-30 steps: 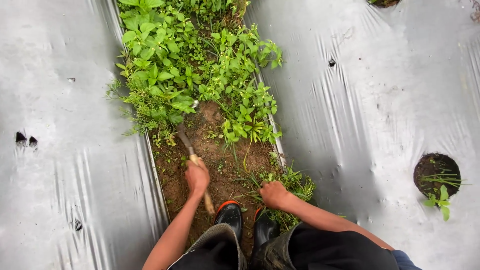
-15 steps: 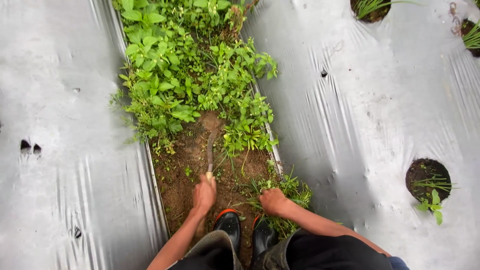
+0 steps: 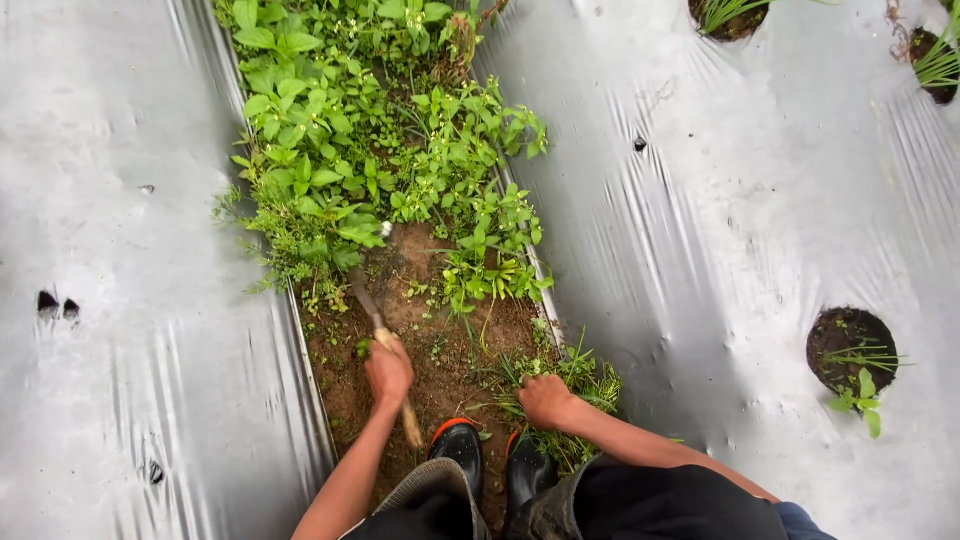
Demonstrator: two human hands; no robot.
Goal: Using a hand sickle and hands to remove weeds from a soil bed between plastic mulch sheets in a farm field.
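The blade of the hand tool (image 3: 372, 300) is buried among the weeds (image 3: 340, 240) at eleven o'clock of the left hand (image 3: 388, 372), so its shape cannot be told, and the handle's middle is covered by that fist. The right hand (image 3: 545, 400) has its fingertips sunk in a grass clump (image 3: 585, 380), out of sight. The black boots (image 3: 460, 450) are half covered by the knees, and the planting holes (image 3: 725, 15) at twelve and one o'clock are cut by the top edge.

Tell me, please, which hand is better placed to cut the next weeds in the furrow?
The left hand. It already grips the wooden-handled tool, whose blade end points into the weeds ahead. The right hand holds no tool; it rests low on a grass clump beside the boots.
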